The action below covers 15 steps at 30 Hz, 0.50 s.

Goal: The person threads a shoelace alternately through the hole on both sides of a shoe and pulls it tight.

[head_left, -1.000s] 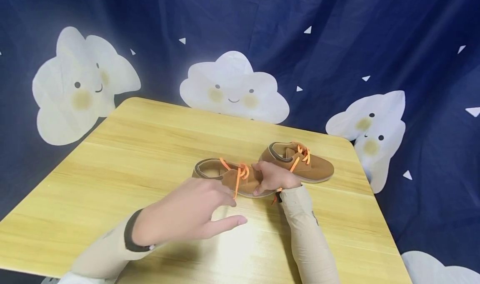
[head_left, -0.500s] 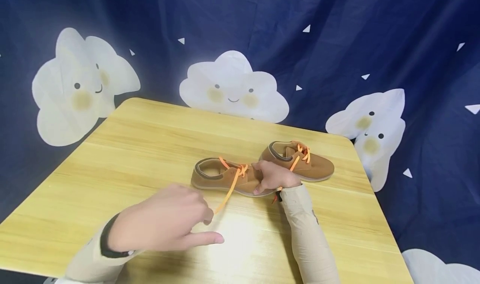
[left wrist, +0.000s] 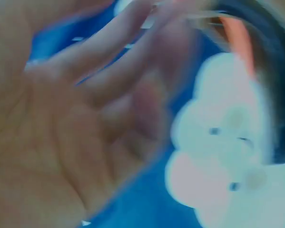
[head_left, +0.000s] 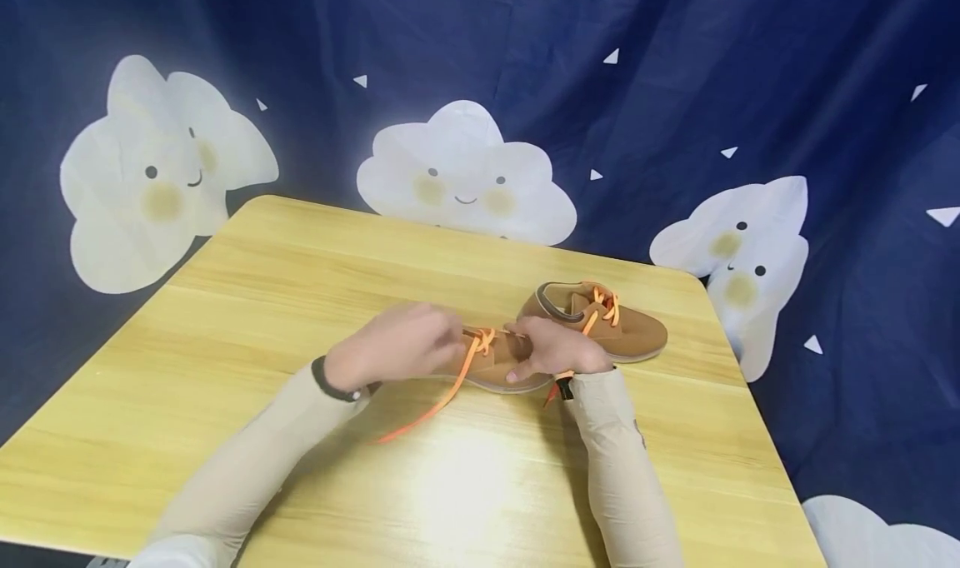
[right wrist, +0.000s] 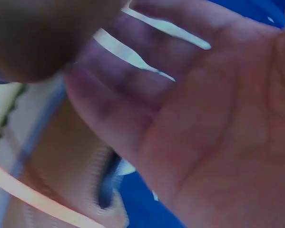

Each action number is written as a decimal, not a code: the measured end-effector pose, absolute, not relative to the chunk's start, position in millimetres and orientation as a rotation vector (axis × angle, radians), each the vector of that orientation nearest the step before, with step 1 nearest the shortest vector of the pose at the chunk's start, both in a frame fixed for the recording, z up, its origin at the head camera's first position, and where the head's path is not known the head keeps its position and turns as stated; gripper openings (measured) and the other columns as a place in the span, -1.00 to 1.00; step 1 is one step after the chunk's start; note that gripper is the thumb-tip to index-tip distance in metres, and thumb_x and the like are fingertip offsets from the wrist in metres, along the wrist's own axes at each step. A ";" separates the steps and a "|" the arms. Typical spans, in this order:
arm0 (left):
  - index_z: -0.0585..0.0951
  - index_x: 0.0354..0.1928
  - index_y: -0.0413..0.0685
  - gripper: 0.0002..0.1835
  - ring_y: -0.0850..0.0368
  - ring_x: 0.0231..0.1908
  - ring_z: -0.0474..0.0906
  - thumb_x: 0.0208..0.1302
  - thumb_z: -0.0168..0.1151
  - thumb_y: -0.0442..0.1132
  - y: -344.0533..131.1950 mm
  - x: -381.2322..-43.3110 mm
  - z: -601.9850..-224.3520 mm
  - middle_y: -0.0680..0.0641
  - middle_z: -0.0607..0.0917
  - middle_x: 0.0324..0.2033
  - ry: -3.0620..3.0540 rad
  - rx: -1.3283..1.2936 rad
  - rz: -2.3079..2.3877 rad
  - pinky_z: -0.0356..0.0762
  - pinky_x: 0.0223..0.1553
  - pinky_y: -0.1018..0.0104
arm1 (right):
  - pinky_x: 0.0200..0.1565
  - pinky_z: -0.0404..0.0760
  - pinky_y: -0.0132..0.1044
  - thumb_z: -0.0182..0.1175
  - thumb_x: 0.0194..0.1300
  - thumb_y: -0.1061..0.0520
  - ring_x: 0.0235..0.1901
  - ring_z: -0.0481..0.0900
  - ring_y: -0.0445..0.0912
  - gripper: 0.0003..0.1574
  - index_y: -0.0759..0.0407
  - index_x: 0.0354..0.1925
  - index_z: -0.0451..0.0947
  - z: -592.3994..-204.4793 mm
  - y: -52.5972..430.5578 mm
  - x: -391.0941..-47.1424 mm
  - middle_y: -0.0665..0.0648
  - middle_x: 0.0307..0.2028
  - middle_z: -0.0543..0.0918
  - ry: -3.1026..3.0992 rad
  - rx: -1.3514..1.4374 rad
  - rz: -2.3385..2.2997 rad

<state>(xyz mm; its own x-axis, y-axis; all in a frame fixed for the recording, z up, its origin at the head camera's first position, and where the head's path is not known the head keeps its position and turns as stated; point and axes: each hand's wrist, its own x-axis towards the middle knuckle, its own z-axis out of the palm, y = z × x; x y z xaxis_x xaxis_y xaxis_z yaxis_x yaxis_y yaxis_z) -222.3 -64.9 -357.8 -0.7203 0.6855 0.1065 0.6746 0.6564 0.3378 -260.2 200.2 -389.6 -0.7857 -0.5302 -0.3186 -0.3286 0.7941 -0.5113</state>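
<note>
A brown lace-up shoe [head_left: 513, 375] with orange laces stands on the wooden table, toe to the right. My right hand [head_left: 557, 347] grips its toe, thumb on the near side; the right wrist view shows that palm [right wrist: 204, 123] close up beside brown leather. Over the shoe's heel and opening is my left hand [head_left: 401, 343], blurred and covering that part. Its fingers [left wrist: 128, 52] are loosely bent in the left wrist view, beside the dark collar and an orange lace [left wrist: 240, 42]. One lace end [head_left: 431, 414] trails from the knot [head_left: 486, 341] down onto the table.
The matching brown shoe [head_left: 633, 335] stands behind and to the right, close to my right hand. The wooden table [head_left: 300, 251] has its right edge a little beyond that shoe. A dark blue curtain [head_left: 615, 118] with white clouds hangs behind.
My left hand drew the near lace end toward the front left, let it go, then moved up and back over the shoe's heel. The right hand has kept its grip on the toe.
</note>
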 end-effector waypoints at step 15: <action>0.80 -0.31 0.10 -0.69 0.20 -0.31 0.56 0.32 0.09 -0.38 -32.6 -274.8 -390.1 0.08 0.76 -0.25 2.712 1.177 0.801 0.51 -0.27 0.34 | -0.59 0.18 -0.42 0.37 0.36 0.11 -0.70 0.25 -0.27 -0.73 0.10 -0.51 0.74 -379.1 165.0 -245.4 -0.14 -0.68 0.55 2.737 -0.807 -0.803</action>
